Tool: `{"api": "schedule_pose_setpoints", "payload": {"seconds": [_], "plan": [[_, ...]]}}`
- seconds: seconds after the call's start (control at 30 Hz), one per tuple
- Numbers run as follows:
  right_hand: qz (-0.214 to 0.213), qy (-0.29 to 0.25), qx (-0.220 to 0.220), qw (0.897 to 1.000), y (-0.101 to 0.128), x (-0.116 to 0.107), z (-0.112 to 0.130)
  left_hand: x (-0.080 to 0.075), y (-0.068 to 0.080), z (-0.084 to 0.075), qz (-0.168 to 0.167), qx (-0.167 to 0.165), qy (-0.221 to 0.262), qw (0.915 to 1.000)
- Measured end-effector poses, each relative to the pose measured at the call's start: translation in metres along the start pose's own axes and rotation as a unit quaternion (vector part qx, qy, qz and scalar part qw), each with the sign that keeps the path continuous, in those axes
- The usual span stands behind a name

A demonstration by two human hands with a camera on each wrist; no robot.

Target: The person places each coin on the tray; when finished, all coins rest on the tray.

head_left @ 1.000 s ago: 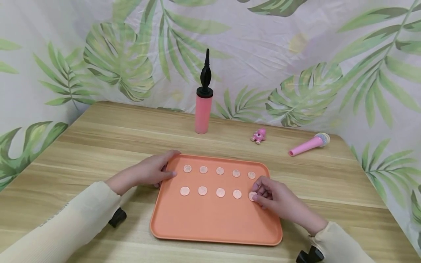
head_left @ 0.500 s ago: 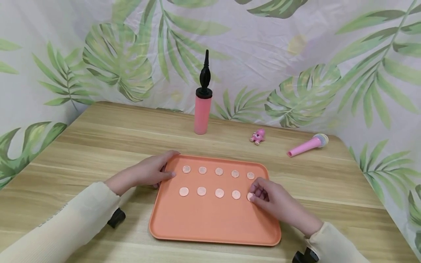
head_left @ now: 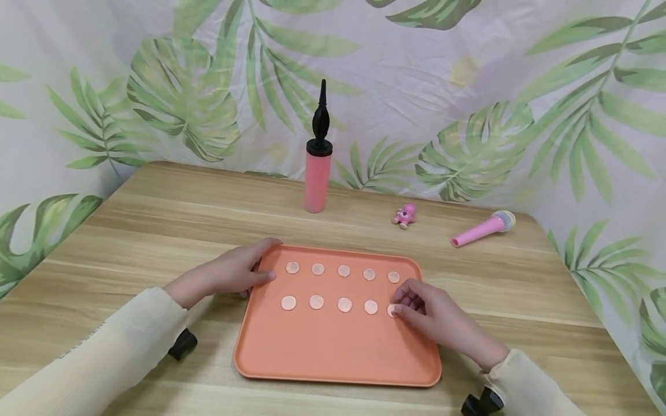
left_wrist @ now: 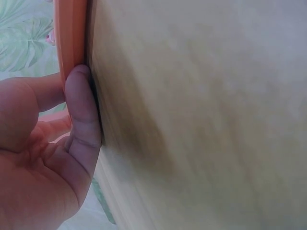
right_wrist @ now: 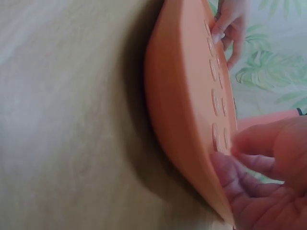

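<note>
An orange tray [head_left: 333, 352] lies on the wooden table, bearing two rows of copper-coloured coins [head_left: 344, 304]. My left hand [head_left: 236, 268] holds the tray's far left corner, thumb over the rim. In the left wrist view the fingers [left_wrist: 81, 105] of that hand curl against the tray's outer side [left_wrist: 72, 33]. My right hand [head_left: 434, 312] is over the tray's right side, its thumb and forefinger pinching the last coin [head_left: 391, 311] of the near row. That coin is partly covered by the fingertips. In the right wrist view the thumb [right_wrist: 223, 167] sits low at the row's end.
Behind the tray a pink hand pump [head_left: 317, 182] with a black top stands upright. A small pink bear figure [head_left: 404, 216] and a pink toy microphone [head_left: 484, 229] are at the back right. A leaf-patterned cloth [head_left: 385, 86] hangs behind the table [head_left: 130, 231].
The whole scene has shifted slightly left in the head view. Both hands keep their places at the tray, and the coins stay in their rows.
</note>
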State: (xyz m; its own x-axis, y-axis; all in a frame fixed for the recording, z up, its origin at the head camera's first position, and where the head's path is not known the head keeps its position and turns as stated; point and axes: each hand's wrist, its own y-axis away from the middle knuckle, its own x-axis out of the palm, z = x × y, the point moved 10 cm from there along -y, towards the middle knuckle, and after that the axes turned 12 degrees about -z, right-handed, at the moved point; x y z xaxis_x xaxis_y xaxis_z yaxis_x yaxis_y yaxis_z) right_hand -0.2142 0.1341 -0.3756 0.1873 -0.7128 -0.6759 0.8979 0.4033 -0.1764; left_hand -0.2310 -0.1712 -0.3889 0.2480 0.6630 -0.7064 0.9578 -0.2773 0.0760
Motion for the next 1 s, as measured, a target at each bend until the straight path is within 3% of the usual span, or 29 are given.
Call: {"api": "schedule_pose_setpoints", "payload": {"seconds": [0.13, 0.3, 0.5, 1.0], "plan": [[-0.056, 0.008, -0.007, 0.998, -0.004, -0.017, -0.003, 0.000, -0.001, 0.000, 0.001, 0.004, 0.005, 1.0000], [-0.111, 0.087, 0.000, 0.990, -0.011, -0.039, -0.013, 0.001, -0.001, 0.002, 0.001, 0.005, 0.006, 1.0000], [-0.081, 0.134, 0.034, 0.987, -0.016, -0.039, -0.029, -0.001, -0.001, -0.001, -0.002, 0.009, 0.003, 1.0000], [-0.045, 0.099, 0.076, 0.991, -0.018, -0.031, -0.041, -0.001, -0.001, 0.003, -0.011, 0.001, 0.011, 0.9999]]}}
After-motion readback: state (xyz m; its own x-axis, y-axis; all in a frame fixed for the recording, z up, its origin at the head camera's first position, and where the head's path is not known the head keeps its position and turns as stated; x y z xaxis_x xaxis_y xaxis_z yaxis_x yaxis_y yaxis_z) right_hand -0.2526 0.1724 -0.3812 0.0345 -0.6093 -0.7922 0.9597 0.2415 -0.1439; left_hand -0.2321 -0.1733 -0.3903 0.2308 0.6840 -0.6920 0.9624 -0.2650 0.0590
